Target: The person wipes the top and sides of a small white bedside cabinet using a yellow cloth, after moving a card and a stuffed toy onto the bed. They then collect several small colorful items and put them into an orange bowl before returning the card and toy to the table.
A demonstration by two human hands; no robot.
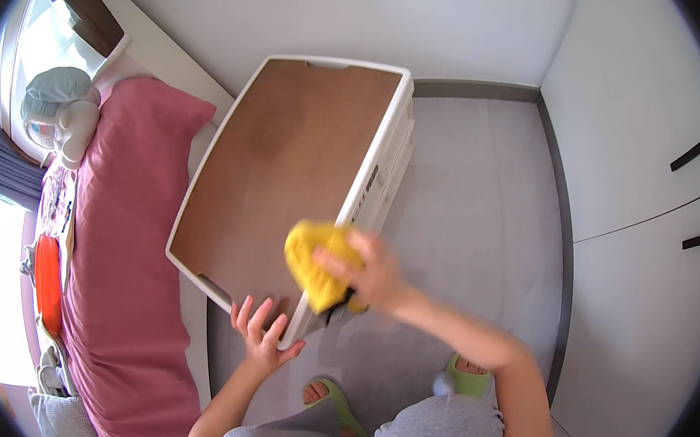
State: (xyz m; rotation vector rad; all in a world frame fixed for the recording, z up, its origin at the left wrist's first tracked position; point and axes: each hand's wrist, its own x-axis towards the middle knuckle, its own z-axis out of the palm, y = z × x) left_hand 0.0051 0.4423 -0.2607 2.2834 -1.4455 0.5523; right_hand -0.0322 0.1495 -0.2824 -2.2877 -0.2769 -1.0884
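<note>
My right hand (370,272) is closed on a bunched yellow cloth (313,257) with a small dark piece hanging below it; the hand is slightly blurred. The cloth is at the near right edge of a storage cabinet (290,142), which has a brown top, a raised white rim and white sides with drawers. My left hand (263,340) grips the cabinet's near corner, fingers hooked over the white rim and thumb at the corner. A cut-out in the rim shows just left of these fingers. Part of the cabinet's near right corner is hidden behind the cloth.
A bed with a pink cover (133,266) runs along the left, with a plush toy (76,115) and an orange object (48,284) beyond. White cupboards with black handles (697,147) stand at right. My feet, in green slippers (342,409), rest on the grey floor (485,197).
</note>
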